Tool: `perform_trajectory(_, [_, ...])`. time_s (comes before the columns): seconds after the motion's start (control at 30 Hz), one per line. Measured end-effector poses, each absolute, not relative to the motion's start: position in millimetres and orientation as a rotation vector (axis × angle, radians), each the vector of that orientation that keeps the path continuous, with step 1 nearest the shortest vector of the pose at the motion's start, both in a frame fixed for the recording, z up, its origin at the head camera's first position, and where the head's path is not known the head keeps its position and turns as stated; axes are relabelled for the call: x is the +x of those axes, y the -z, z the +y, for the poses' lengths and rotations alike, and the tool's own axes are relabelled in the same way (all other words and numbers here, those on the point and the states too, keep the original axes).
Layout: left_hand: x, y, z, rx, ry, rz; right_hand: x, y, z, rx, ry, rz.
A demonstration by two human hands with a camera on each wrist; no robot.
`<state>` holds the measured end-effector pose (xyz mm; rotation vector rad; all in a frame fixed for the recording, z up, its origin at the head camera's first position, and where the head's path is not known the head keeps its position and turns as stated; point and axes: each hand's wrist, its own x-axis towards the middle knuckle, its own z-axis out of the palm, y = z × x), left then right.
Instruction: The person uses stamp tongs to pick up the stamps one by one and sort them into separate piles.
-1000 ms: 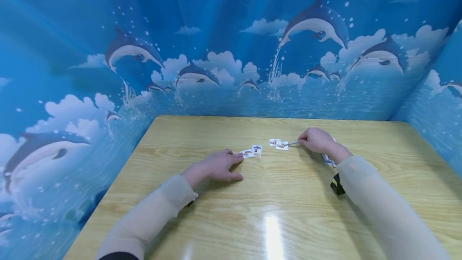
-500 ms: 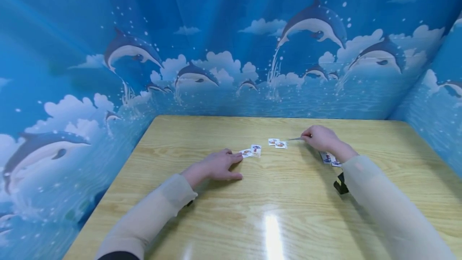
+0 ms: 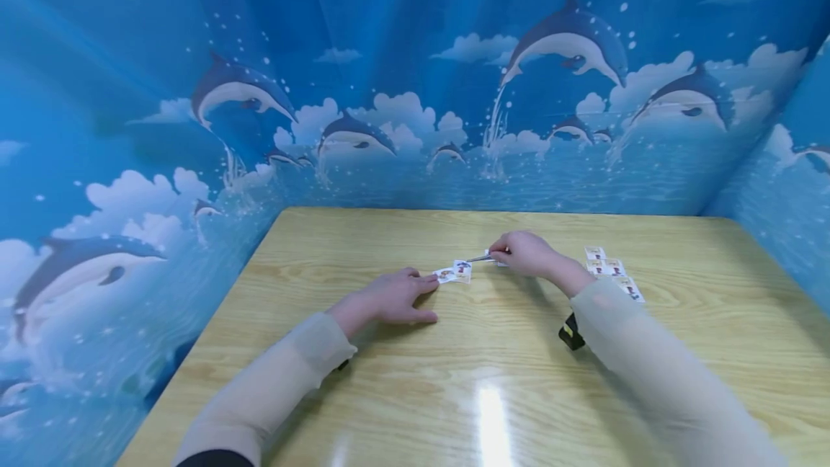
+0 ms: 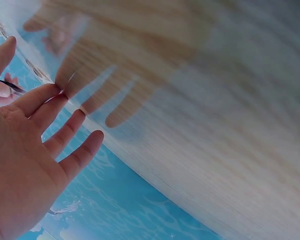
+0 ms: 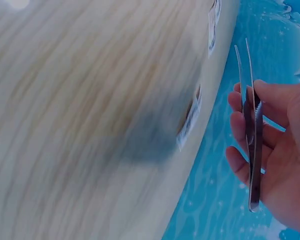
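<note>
My right hand (image 3: 528,254) pinches a pair of metal tweezers (image 3: 481,258). Their tips are right at an upright small picture card (image 3: 462,267) in the head view. In the right wrist view, the tweezers (image 5: 254,150) have their two tips apart, with nothing between them. My left hand (image 3: 397,299) lies low over the table with straight fingers, and its fingertips touch the left end of a second picture card (image 3: 444,276) that overlaps the upright one. Two more cards are mostly hidden behind my right hand. In the left wrist view the fingers are spread.
Several picture cards (image 3: 612,267) lie in a stepped group to the right, partly covered by my right sleeve. The wooden table (image 3: 363,395) has a glare patch near the front. A blue dolphin-print curtain (image 3: 402,78) stands along its back and left edges.
My right hand first drew slightly right, then moved left with the tweezers, over the middle cards to the upright card. More of the right-hand group shows. The left hand stayed put.
</note>
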<state>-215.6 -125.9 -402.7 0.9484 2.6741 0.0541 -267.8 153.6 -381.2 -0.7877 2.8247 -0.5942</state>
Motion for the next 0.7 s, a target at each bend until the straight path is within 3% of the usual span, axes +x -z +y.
perform_trajectory(0.7, [-217, 405, -124, 0.905, -0.036, 2.684, -283, 394, 116, -0.951, 0.363, 2.872])
